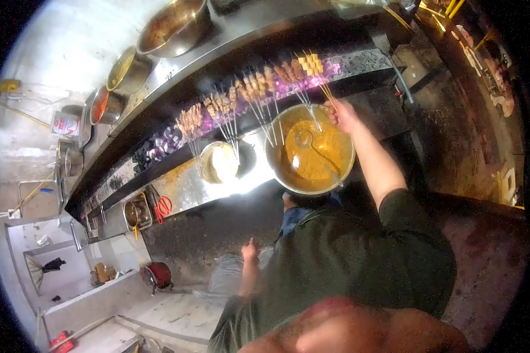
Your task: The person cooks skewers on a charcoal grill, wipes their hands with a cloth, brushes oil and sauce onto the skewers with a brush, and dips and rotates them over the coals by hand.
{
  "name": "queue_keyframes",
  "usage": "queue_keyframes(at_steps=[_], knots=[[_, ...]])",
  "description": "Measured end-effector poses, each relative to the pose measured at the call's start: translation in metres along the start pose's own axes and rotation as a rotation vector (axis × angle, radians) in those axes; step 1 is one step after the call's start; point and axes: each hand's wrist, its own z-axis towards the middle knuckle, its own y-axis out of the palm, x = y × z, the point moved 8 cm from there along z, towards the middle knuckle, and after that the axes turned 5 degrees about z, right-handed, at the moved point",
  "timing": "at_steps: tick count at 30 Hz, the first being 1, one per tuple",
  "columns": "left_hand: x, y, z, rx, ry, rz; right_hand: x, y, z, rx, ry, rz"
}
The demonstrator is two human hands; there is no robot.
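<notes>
My right hand (343,115) is closed around the thin sticks of several skewers of yellow cubes (311,65). The cubes lie over the glowing charcoal, and the hand is above the right rim of a large metal bowl (270,157). Orange-brown sauce fills this bowl, and a ladle (304,139) rests in it. Just left of the yellow cubes are dark meat skewers (288,72). Farther left are browned meat skewers (256,86) and paler ones (189,121). Low beside my body, my left hand (249,250) hangs with curled fingers and no object visible in it.
A long grill (365,63) with coals curves across the view. On its front ledge stand a pot with pale contents (208,165), red-handled scissors (162,207) and a small metal container (136,213). Behind it are metal pots (129,70) and a big basin (174,29).
</notes>
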Motion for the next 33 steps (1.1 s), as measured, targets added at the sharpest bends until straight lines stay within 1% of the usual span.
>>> queue_keyframes(at_steps=[3,6,9,12,15,16,17,19,20,21,23,25,27,29,30,31,32,33], knots=[[-0.003,0.004,0.004,-0.048,-0.014,-0.048,-0.004,0.0,-0.004,0.02,0.007,-0.005],[-0.001,0.008,-0.006,-0.015,-0.06,-0.152,-0.001,-0.002,0.0,0.016,0.007,-0.004],[0.0,0.009,-0.007,-0.057,-0.003,-0.055,0.005,-0.01,0.007,-0.017,0.002,-0.002],[-0.018,0.011,0.008,-0.058,-0.007,-0.223,0.005,-0.01,0.008,-0.017,0.006,-0.003],[-0.021,0.012,0.008,-0.115,0.022,-0.223,0.0,-0.009,-0.002,-0.003,-0.004,-0.002],[-0.017,0.011,0.011,-0.076,0.126,-0.092,-0.001,-0.005,-0.005,-0.008,-0.008,-0.005],[-0.009,0.011,0.011,-0.022,0.228,0.033,-0.005,-0.009,-0.002,0.063,-0.06,-0.074],[-0.01,0.002,0.003,0.044,0.228,0.183,-0.006,-0.024,0.0,0.188,-0.15,-0.212],[0.016,0.005,-0.019,0.043,0.137,0.202,-0.005,-0.027,0.002,0.147,-0.176,-0.152],[0.027,0.005,-0.035,0.034,0.047,0.222,-0.007,-0.031,0.001,0.113,-0.201,-0.09],[0.009,0.003,-0.004,0.076,0.443,0.288,-0.025,-0.039,-0.016,0.212,-0.261,-0.213],[-0.004,0.001,0.005,0.076,0.428,0.22,-0.032,-0.061,-0.02,0.223,-0.317,-0.158],[-0.02,0.001,0.008,0.044,0.005,-0.004,-0.045,-0.081,-0.039,0.361,-0.454,-0.076],[0.007,-0.014,0.013,0.141,0.357,0.31,-0.055,-0.098,-0.064,0.438,-0.46,-0.003],[0.015,-0.016,0.014,0.19,0.53,0.47,-0.054,-0.117,-0.068,0.469,-0.48,0.002],[0.071,-0.021,-0.037,0.226,0.398,0.275,-0.055,-0.137,-0.073,0.5,-0.501,0.005],[0.093,-0.026,-0.046,0.233,0.394,0.118,-0.055,-0.152,-0.085,0.537,-0.513,0.03],[0.133,-0.037,-0.062,0.369,0.458,0.29,-0.056,-0.166,-0.099,0.576,-0.527,0.057]])
